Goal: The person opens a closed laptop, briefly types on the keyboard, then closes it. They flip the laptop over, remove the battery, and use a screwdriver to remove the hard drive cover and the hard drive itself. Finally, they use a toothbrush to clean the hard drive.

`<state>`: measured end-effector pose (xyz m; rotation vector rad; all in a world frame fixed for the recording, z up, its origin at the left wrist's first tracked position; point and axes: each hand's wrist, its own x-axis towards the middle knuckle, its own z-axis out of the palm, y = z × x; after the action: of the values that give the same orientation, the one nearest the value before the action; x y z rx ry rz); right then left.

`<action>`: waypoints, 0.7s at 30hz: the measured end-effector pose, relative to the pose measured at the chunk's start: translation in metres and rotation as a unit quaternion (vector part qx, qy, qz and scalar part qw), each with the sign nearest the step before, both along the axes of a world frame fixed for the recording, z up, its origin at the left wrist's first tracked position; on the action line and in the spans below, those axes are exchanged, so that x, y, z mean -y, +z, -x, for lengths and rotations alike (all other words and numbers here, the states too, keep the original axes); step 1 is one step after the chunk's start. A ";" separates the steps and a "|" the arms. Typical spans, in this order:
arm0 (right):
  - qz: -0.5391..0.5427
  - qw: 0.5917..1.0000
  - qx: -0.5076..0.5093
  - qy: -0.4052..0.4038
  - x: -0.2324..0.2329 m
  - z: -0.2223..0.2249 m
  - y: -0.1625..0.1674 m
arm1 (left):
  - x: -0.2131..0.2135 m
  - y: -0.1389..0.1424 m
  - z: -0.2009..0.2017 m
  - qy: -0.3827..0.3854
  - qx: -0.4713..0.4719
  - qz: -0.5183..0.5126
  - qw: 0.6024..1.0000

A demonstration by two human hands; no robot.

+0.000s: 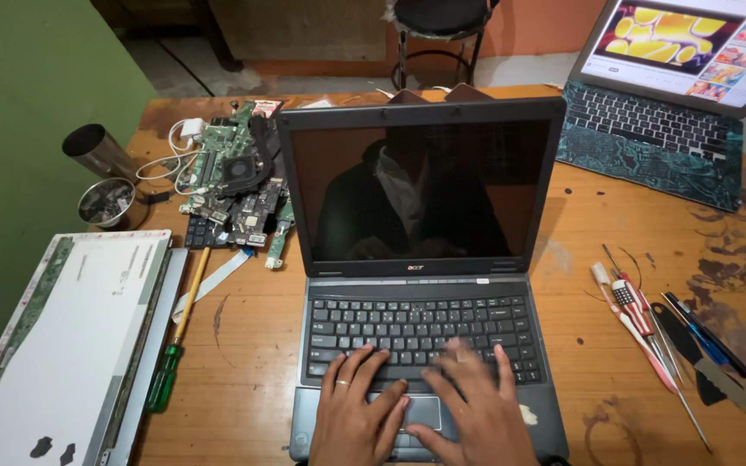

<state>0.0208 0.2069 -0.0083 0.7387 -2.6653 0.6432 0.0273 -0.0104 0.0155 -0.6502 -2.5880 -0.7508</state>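
Currently left hand (354,414) and right hand (477,410) flat, fingers spread, gripping nothing, lower centre, on black laptop (425,259) keyboard, screen dark.

Counted on the wooden table (243,345): two laptops, one dark-screened (425,250) and one lit (662,78). Two hands (351,414) (477,410) on the near keyboard. One bare display panel (53,336). One green-handled screwdriver (174,345). Two metal cups (97,151) (107,201). Circuit boards (235,181), apparently three or four, overlapping. Hand tools (666,332) at right, roughly six.
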 end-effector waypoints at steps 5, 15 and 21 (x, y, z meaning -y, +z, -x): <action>0.002 1.000 0.002 -0.009 0.002 0.000 -0.001 | 0.001 0.001 -0.002 0.000 -0.001 -0.011 1.000; -0.016 0.999 -0.026 -0.015 0.008 -0.005 0.005 | 0.006 0.000 -0.008 -0.005 0.006 -0.012 1.000; -0.008 0.997 -0.077 -0.001 0.010 -0.009 0.001 | 0.008 0.000 -0.009 -0.013 0.000 -0.021 1.000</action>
<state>0.0297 0.1973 -0.0073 0.7583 -2.5327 0.5423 0.0367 -0.0189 0.0158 -0.6714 -2.5620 -0.8101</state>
